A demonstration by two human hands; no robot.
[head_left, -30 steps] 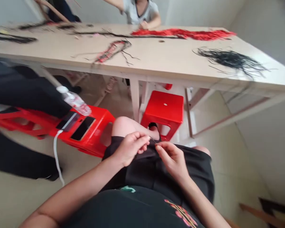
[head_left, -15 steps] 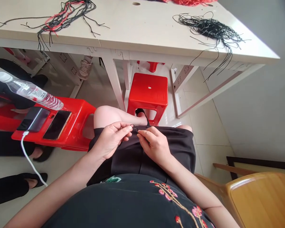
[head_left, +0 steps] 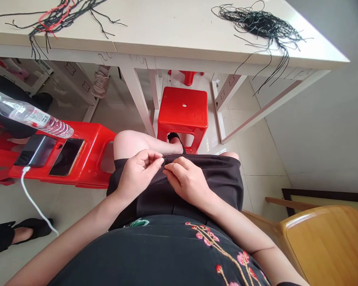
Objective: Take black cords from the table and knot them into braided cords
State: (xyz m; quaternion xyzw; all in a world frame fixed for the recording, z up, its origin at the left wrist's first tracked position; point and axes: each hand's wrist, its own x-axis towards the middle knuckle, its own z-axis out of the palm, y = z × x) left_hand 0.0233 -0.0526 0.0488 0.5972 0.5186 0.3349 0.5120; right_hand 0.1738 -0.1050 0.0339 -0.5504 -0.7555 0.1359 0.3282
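Above the lap, my left hand (head_left: 139,170) pinches a thin black cord (head_left: 164,160) between thumb and fingers. My right hand (head_left: 187,178) is closed at the same cord, its fingertips just right of the left ones. Only a short bit of the cord shows between the hands; the rest is lost against the black skirt (head_left: 220,174). A bundle of black cords (head_left: 261,24) lies on the white table at the right, loose ends hanging over its edge. Black and red cords (head_left: 58,18) lie at the table's left.
The white table (head_left: 167,49) runs across the front. A red stool (head_left: 183,106) stands beneath it. On another red stool at the left are a bottle (head_left: 37,117), a phone (head_left: 67,157) and a power bank (head_left: 35,150) with a white cable. A wooden chair (head_left: 331,242) stands at right.
The view has shifted a little, so the table and stools sit higher and further left. My right hand has come closer to my left, and less cord shows between them.
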